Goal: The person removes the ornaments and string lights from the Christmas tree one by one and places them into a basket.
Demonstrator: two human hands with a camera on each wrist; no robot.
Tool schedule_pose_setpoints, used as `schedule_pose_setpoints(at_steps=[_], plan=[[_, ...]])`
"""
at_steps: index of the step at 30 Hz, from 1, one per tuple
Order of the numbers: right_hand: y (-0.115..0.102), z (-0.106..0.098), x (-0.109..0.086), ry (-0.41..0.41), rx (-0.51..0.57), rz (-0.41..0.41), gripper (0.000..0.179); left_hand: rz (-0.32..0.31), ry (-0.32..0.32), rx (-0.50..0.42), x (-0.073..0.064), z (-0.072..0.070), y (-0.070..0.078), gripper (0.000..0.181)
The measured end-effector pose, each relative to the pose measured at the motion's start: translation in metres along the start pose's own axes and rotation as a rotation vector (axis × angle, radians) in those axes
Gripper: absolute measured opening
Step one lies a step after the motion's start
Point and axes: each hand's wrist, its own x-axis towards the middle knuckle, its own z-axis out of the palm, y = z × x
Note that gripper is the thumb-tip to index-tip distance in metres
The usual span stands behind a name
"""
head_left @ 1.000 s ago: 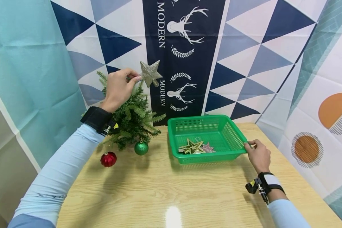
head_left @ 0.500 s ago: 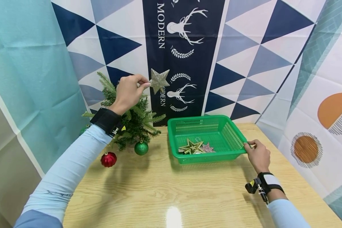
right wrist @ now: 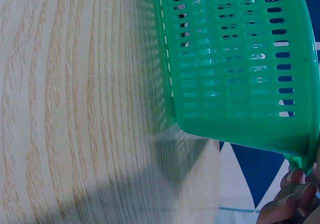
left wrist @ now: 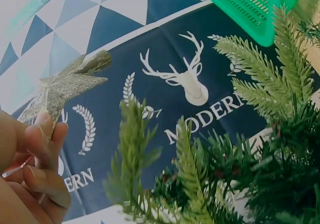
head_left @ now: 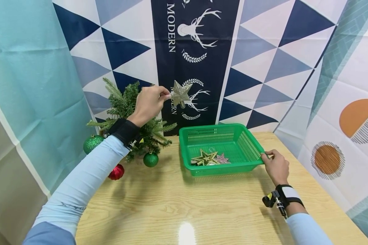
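Observation:
A glittery silver-gold star tree topper (head_left: 181, 94) is pinched by one point between the thumb and fingers of my left hand (head_left: 150, 102). In the left wrist view the star (left wrist: 65, 87) tilts, its short tube end pointing away from the fingers. Behind and below this hand stands a small artificial Christmas tree (head_left: 125, 98), partly covered by the forearm. My right hand (head_left: 276, 167) grips the near right corner of a green plastic basket (head_left: 227, 168). Inside the basket lie a gold star (head_left: 205, 157) and a pink glittery star (head_left: 222, 159).
Green baubles (head_left: 151, 159) and a red bauble (head_left: 116, 172) hang low on the tree, the red one partly behind the left sleeve. Everything stands on a wooden table (head_left: 147, 211). A patterned cloth backdrop (head_left: 248, 64) rises right behind the tree and basket.
My left hand has moved right and slightly down with the star, away from the tree's top. A green bauble at the tree's left has come into view. The right hand stays on the basket.

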Motion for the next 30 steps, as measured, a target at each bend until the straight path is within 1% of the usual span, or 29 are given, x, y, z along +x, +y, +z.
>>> schedule_pose_setpoints(at_steps=[3,7,14,17,21,26,30], plan=[[0.0,-0.001,-0.001,0.009,0.003,-0.004,0.039,0.018,-0.015,0.016,0.003,0.005,0.005,0.019],[0.001,-0.003,-0.001,0.012,0.001,-0.001,0.039,0.039,-0.039,0.015,0.005,0.015,0.011,0.017],[0.0,-0.002,-0.002,0.01,0.004,-0.01,0.039,0.066,-0.062,0.01,0.001,0.03,0.02,0.017],[-0.001,-0.001,-0.001,0.01,0.004,-0.025,0.039,0.067,-0.069,0.008,-0.001,0.035,0.02,0.017],[0.0,-0.001,0.0,0.014,0.001,-0.035,0.038,0.068,-0.096,0.001,-0.004,0.043,0.02,0.016],[0.0,0.0,0.0,0.02,-0.008,-0.024,0.038,0.078,-0.118,0.015,-0.007,0.051,0.021,0.016],[0.0,0.0,0.0,0.021,-0.007,-0.017,0.039,0.077,-0.137,0.003,-0.01,0.057,0.021,0.016]])
